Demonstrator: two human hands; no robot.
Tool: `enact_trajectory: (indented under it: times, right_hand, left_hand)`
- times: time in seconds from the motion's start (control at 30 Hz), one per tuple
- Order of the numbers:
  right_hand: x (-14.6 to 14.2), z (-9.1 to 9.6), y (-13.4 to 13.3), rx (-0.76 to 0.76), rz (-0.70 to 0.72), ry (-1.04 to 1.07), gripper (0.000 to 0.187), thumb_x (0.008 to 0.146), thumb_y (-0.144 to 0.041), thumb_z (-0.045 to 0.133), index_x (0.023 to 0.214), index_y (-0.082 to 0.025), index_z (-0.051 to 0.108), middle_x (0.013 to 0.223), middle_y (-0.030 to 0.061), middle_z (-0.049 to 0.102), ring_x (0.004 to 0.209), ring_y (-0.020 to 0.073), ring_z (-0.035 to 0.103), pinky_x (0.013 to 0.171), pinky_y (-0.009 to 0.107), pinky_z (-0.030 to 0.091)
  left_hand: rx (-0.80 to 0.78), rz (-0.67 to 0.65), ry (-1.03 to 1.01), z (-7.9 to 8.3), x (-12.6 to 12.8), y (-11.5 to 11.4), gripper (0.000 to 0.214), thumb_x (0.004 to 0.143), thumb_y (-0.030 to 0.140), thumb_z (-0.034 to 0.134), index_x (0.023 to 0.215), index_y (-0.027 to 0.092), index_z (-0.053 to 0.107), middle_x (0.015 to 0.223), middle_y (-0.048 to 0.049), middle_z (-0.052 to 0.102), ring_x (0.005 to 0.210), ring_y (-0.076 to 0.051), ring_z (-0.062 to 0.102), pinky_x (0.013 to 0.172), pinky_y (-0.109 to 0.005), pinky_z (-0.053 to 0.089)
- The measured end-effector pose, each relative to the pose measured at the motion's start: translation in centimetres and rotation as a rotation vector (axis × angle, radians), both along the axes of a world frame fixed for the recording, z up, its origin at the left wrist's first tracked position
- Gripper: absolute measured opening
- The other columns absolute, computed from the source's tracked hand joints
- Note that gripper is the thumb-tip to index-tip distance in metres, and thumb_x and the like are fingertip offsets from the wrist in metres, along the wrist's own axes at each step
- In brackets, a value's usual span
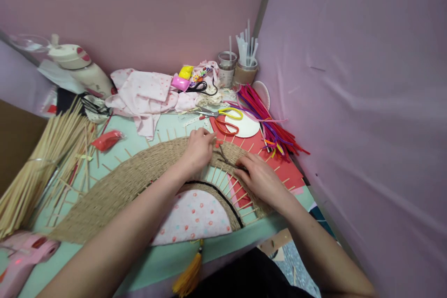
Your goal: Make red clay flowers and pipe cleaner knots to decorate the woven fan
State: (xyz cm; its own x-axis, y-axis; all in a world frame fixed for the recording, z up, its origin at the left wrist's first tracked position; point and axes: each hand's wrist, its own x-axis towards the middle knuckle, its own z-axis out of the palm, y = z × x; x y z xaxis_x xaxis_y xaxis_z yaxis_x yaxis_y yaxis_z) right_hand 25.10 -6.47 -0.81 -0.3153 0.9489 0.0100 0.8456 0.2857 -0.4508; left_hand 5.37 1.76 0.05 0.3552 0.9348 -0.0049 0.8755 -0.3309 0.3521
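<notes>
A fan-shaped woven straw piece [115, 181] lies across the table, with thin sticks standing out along its curved edge. Its inner half-circle is pink patterned cloth [192, 216] with a black border, and a yellow tassel [190, 272] hangs from the bottom. My left hand [200, 149] rests at the top of the weave, fingers pinched together; what they hold is hidden. Close to those fingertips is a small red piece [219, 143]. On the right part of the weave, my right hand [258, 177] has its fingertips closed on the end of a dark, thin branching twig [225, 156].
Scissors [230, 112] and a white disc [247, 126] lie beyond the weave. Colourful pipe cleaners [268, 121] are at right; bundled sticks [38, 167] and a pink glue gun [28, 256] at left. A bottle [84, 67], crumpled cloth [143, 91] and a jar of straws [246, 72] stand behind.
</notes>
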Motion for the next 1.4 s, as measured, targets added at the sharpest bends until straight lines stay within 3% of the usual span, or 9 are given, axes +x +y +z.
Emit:
enact_trajectory:
  times: [0.17, 0.33, 0.43, 0.6, 0.7, 0.8, 0.97, 1.13, 1.4]
  right_hand:
    - [0.2, 0.3, -0.3, -0.004, 0.011, 0.061, 0.008, 0.093, -0.027, 0.054, 0.089, -0.021, 0.058, 0.095, 0.0054, 0.063, 0.091, 0.0212, 0.058, 0.083, 0.034, 0.045]
    - [0.3, 1.0, -0.8, 0.043, -0.020, 0.108, 0.010, 0.093, -0.027, 0.051, 0.096, -0.021, 0.058, 0.099, 0.0081, 0.066, 0.093, 0.0239, 0.060, 0.082, 0.037, 0.047]
    - [-0.1, 1.6, -1.1, 0.057, -0.018, 0.108, 0.015, 0.093, -0.032, 0.050, 0.098, -0.021, 0.059, 0.098, 0.0082, 0.068, 0.092, 0.0247, 0.062, 0.079, 0.037, 0.048]
    - [-1.9, 3.0, -1.2, 0.086, 0.047, 0.143, 0.017, 0.093, -0.036, 0.052, 0.097, -0.023, 0.061, 0.098, 0.0065, 0.070, 0.089, 0.0225, 0.065, 0.077, 0.035, 0.050]
    - [-3.6, 4.0, -1.1, 0.115, 0.094, 0.199, 0.017, 0.093, -0.035, 0.053, 0.098, -0.022, 0.063, 0.096, 0.0055, 0.070, 0.088, 0.0215, 0.066, 0.078, 0.034, 0.050]
    - [-5.8, 5.3, -0.9, 0.188, 0.141, 0.328, 0.013, 0.094, -0.030, 0.054, 0.093, -0.021, 0.063, 0.088, 0.0041, 0.069, 0.082, 0.0191, 0.065, 0.074, 0.032, 0.050]
    - [-10.0, 6.9, -0.4, 0.337, 0.130, 0.578, 0.011, 0.093, -0.020, 0.056, 0.096, -0.023, 0.066, 0.090, 0.0040, 0.067, 0.087, 0.0176, 0.063, 0.077, 0.031, 0.050]
    - [-12.1, 6.9, -0.4, 0.368, 0.100, 0.626, 0.014, 0.093, -0.018, 0.055, 0.099, -0.022, 0.067, 0.096, 0.0062, 0.063, 0.090, 0.0171, 0.061, 0.079, 0.031, 0.050]
    - [-12.4, 5.2, -0.3, 0.003, -0.148, 0.954, 0.013, 0.084, -0.029, 0.066, 0.089, -0.021, 0.056, 0.085, 0.0007, 0.063, 0.074, 0.0138, 0.061, 0.066, 0.027, 0.050]
  left_hand:
    - [0.074, 0.237, -0.218, 2.5, -3.8, 0.6, 0.050, 0.084, 0.018, 0.045, 0.133, 0.014, 0.056, 0.113, -0.0109, 0.062, 0.104, -0.024, 0.055, 0.098, -0.040, 0.042]
    - [0.191, 0.441, 0.093, 4.9, -12.4, 0.1, 0.056, 0.084, 0.032, 0.056, 0.137, 0.015, 0.049, 0.129, -0.0168, 0.055, 0.122, -0.034, 0.047, 0.101, -0.048, 0.038]
    - [0.123, 0.643, 0.274, 4.9, -17.9, 0.1, 0.055, 0.079, 0.033, 0.063, 0.129, 0.012, 0.053, 0.128, -0.0234, 0.055, 0.121, -0.042, 0.048, 0.095, -0.055, 0.040]
    - [-0.035, 0.732, 0.180, 3.3, -22.9, 0.7, 0.044, 0.065, 0.028, 0.075, 0.105, 0.011, 0.065, 0.113, -0.0235, 0.065, 0.114, -0.043, 0.055, 0.089, -0.051, 0.045]
    - [-0.025, 0.671, 0.080, 3.1, -22.8, 0.6, 0.026, 0.070, 0.024, 0.069, 0.094, 0.014, 0.069, 0.099, -0.0152, 0.071, 0.101, -0.034, 0.063, 0.087, -0.042, 0.049]
    - [0.032, 0.543, -0.089, 3.9, -20.3, -0.6, 0.032, 0.076, 0.029, 0.063, 0.107, 0.018, 0.068, 0.109, -0.0078, 0.072, 0.101, -0.026, 0.064, 0.088, -0.034, 0.050]
    - [0.045, 0.159, -0.729, 4.9, -14.2, -3.8, 0.029, 0.075, 0.023, 0.063, 0.103, 0.018, 0.070, 0.108, -0.0057, 0.072, 0.100, -0.021, 0.065, 0.085, -0.032, 0.053]
    - [0.071, 0.022, -0.706, 5.0, -11.5, -6.1, 0.026, 0.081, 0.015, 0.059, 0.104, 0.020, 0.071, 0.103, -0.0039, 0.073, 0.095, -0.017, 0.066, 0.085, -0.029, 0.051]
    - [0.209, -0.012, -0.674, 4.4, -10.7, -7.5, 0.024, 0.083, 0.012, 0.062, 0.104, 0.020, 0.071, 0.109, -0.0068, 0.073, 0.104, -0.019, 0.065, 0.094, -0.034, 0.049]
